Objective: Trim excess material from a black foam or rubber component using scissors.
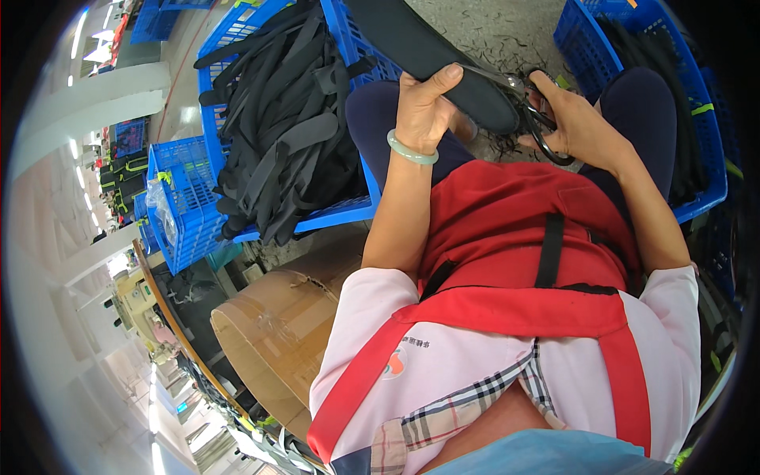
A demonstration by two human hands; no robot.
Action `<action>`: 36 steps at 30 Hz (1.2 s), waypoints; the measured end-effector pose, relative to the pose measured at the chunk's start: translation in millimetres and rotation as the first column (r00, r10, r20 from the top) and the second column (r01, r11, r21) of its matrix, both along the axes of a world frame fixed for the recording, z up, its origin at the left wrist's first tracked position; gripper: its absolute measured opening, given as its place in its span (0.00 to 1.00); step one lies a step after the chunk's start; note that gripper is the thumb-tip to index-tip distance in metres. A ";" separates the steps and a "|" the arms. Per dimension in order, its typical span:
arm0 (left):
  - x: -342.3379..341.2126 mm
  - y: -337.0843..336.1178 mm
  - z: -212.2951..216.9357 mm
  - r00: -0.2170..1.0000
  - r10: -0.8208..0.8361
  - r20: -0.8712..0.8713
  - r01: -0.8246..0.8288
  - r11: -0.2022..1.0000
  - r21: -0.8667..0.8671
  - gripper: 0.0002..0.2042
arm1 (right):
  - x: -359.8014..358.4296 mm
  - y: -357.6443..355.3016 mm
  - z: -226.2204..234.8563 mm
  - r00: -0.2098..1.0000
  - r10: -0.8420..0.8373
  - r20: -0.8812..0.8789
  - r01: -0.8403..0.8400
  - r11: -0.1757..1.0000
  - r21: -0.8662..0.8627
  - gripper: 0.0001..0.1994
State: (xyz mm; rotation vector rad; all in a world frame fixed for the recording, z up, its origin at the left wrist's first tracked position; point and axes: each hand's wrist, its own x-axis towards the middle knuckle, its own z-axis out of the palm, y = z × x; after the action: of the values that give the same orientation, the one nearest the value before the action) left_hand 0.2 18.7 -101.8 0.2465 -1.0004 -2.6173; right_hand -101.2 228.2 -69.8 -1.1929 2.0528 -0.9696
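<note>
My left hand point(431, 107), with a pale green bangle point(412, 148) at the wrist, is closed round the near edge of a long black padded strip point(443, 59), its thumb pointing up. The strip runs from the top of the view down toward my knees and ends in a rounded tip. My right hand point(574, 119) has its fingers in the black-handled scissors point(542, 131). The metal blades lie along the right edge of the strip, pointing to the upper left. Whether they touch the strip I cannot tell.
A blue plastic crate point(336, 215) heaped with black strips point(277, 134) stands at my left, another blue crate point(574, 39) with black pieces at my right. Dark scraps point(514, 47) litter the floor between. A cardboard box point(277, 317) stands near my left elbow.
</note>
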 end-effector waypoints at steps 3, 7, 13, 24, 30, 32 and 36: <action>-0.8 5.2 -1.0 1.000 -0.004 -0.024 0.004 1.000 -0.007 0.09 | 3.6 -4.3 -19.7 1.000 -0.019 0.000 0.019 0.998 -0.058 0.27; 1.0 3.3 -1.5 0.999 0.002 -0.036 -0.002 1.000 0.006 0.10 | 7.6 -7.9 -19.5 0.999 -0.027 -0.025 0.025 0.997 -0.072 0.24; 0.0 4.7 -2.2 1.000 -0.001 -0.022 0.002 1.000 0.027 0.10 | 11.9 -8.7 -21.0 0.998 -0.053 0.019 0.055 0.995 -0.079 0.19; -0.8 8.2 -1.1 1.000 -0.012 -0.004 0.012 0.999 0.043 0.09 | 6.9 -3.6 -26.5 0.994 -0.077 0.074 0.086 0.989 -0.122 0.24; 2.1 -2.2 -6.2 0.996 -0.066 -0.065 0.072 0.993 0.090 0.10 | -5.9 17.5 -17.8 0.960 -0.040 0.278 0.055 0.997 -0.047 0.31; 1.1 -2.7 -6.8 0.994 -0.064 -0.087 0.072 0.993 0.092 0.09 | -5.0 22.1 -15.1 0.950 -0.021 0.311 0.027 1.000 -0.013 0.32; 1.5 0.2 -8.1 0.995 -0.068 -0.071 0.074 0.994 0.084 0.09 | 3.3 13.3 -9.4 0.971 -0.012 0.240 0.018 1.000 -0.024 0.30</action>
State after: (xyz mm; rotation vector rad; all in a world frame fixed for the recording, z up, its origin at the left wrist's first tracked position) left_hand 1.6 18.9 -109.9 0.1428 -0.8898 -2.7172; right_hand -97.9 241.5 -79.1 -1.0198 1.8653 -1.0941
